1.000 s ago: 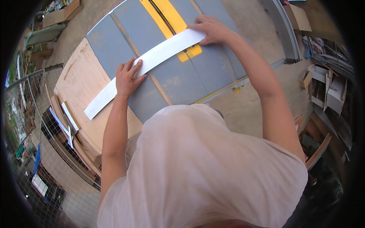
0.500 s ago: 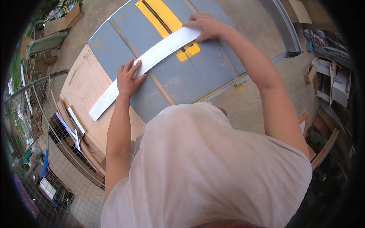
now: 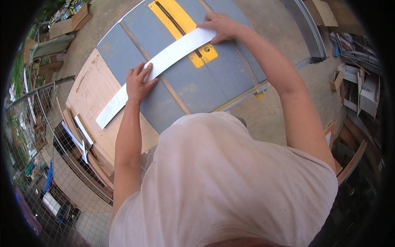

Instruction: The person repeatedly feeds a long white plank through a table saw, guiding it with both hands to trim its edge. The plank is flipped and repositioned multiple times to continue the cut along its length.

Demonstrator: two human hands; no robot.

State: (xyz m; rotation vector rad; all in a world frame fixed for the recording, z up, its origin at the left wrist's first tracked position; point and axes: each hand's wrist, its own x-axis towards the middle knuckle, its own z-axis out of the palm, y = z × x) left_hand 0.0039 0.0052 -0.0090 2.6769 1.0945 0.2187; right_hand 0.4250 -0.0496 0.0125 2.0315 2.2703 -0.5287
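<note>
Tabletop [image 3: 201, 86], grey and one in number, was the largest thing before you. One pale wooden board [image 3: 94, 84] adjoined its left side. One white strip [image 3: 175, 52] lay slantwise over both, left end on the board, right end on the tabletop. Judged by its position, your laying out of the strip was done; it showed in one piece with no visible cut, and you had yet to release it. One yellow insert [image 3: 177, 15] passed beneath the strip near its right end. Your two hands were on the strip: the left hand [image 3: 139, 82] partway along, fingers spread; the right hand [image 3: 224, 28] at the right end, thumb and forefinger parted toward opposite edges, how firmly you could not tell. Narrowest were two brown grooves [image 3: 175, 95] and one dark slot [image 3: 175, 23] in the insert.
</note>
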